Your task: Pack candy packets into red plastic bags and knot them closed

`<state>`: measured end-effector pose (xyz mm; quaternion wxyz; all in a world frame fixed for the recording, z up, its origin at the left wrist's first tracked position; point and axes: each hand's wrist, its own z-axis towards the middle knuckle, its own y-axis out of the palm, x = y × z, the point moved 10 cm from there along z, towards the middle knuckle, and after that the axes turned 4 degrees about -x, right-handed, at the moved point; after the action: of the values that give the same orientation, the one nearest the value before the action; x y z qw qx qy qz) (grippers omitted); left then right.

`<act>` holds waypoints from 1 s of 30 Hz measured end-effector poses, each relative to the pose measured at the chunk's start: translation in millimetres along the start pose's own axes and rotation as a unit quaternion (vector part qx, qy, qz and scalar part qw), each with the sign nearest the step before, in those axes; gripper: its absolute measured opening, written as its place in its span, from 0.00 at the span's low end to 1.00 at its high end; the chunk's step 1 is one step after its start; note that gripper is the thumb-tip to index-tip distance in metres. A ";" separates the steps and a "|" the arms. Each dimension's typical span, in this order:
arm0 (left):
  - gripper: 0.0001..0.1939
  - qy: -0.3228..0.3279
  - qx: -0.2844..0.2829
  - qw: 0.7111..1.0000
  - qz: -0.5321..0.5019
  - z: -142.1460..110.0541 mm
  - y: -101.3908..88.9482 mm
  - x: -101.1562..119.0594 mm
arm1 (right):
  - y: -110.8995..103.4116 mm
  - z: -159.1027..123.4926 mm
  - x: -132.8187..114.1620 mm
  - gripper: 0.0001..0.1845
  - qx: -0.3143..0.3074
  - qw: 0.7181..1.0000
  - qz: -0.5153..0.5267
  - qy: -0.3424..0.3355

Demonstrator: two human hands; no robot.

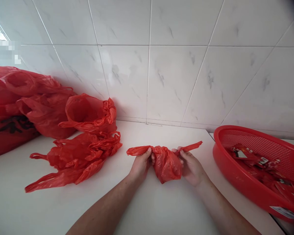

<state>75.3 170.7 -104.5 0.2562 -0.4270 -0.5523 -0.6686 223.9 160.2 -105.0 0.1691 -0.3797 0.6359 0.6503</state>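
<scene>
A small red plastic bag (167, 164), bunched into a pouch, rests on the white counter (147, 209) between my hands. My left hand (140, 164) pinches the bag's left handle, which sticks out to the left. My right hand (191, 166) pinches the right handle, which points up and to the right. Both hands are closed on the handles, one on each side of the knot area at the top of the pouch. What the pouch contains is hidden.
A heap of loose red plastic bags (80, 153) lies to the left, with larger filled red bags (17, 107) behind it against the tiled wall. A red mesh basket (235, 169) holding small red packets (257, 163) stands at the right counter edge.
</scene>
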 end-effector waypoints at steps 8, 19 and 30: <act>0.14 0.024 0.011 0.993 0.117 -9.0 -0.4 12.2 | 22.8 -12.5 -16.8 0.12 -0.003 0.969 -0.242 -0.056; 0.12 0.051 -0.001 0.994 0.099 -15.7 17.0 21.5 | 67.6 -33.9 -22.8 0.23 -0.059 0.862 -0.494 -0.094; 0.08 0.055 -0.037 0.978 0.200 -26.9 43.3 26.7 | 67.3 -30.8 6.5 0.10 -0.067 0.873 -0.484 -0.007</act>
<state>89.4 137.2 -59.8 0.3986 -0.5009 -0.4160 -0.6459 181.0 120.1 -59.6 0.4408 -0.6458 0.3264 0.5311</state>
